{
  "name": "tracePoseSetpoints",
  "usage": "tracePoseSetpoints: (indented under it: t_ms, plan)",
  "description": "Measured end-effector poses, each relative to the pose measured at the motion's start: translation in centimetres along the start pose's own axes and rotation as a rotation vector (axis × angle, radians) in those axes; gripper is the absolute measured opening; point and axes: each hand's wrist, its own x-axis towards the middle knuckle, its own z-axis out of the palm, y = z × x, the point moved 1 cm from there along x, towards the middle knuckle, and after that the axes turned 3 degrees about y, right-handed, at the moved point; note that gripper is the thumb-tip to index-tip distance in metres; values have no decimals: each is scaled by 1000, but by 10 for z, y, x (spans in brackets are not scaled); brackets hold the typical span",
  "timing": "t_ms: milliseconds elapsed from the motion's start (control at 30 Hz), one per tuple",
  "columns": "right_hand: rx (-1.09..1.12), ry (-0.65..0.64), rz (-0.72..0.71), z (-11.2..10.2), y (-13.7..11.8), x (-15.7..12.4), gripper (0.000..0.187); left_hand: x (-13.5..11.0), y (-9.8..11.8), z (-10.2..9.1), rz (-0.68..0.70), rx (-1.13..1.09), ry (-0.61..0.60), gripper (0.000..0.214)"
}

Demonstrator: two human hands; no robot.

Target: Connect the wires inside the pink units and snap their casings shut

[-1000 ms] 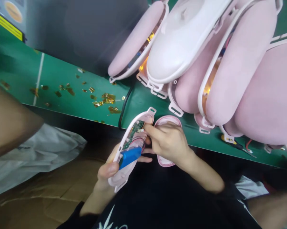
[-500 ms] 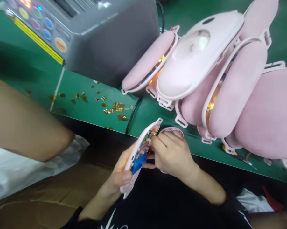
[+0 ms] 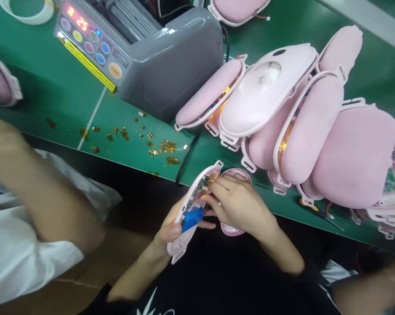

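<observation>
Left hand (image 3: 167,229) is clamping a curved plastic shell (image 3: 188,197), right hand (image 3: 239,201), grip unclear, reaching inside, red "25" (image 3: 82,23) glowing beyond.

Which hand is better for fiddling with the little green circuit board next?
Probably the right hand: it reaches in close to the small green circuit board, while the left hand is busy gripping the pale pink oval plastic shell.
</observation>
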Motion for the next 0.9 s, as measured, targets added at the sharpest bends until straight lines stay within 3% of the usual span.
tracePoseSetpoints:
  t_ms: [100,200,367,633,800,900]
  plan:
    - [7,114,-32,3,-1,-3,29,-3,1,1,36,6,-10,82]
    - [-46,158,-64,-1,-4,-2,27,-7,2,1,62,47,15,82]
    - [-107,128,-79,-9,-10,3,24,-7,6,6,33,58,31,82]
    - [-57,57,8,0,-5,-3,18,-5,8,4,19,-13,-15,75]
    - [-110,110,3,4,-6,-8,17,-3,1,1,43,4,-34,78]
    - [-89,140,-6,4,-6,-12,19,3,7,-4,81,76,-108,71]
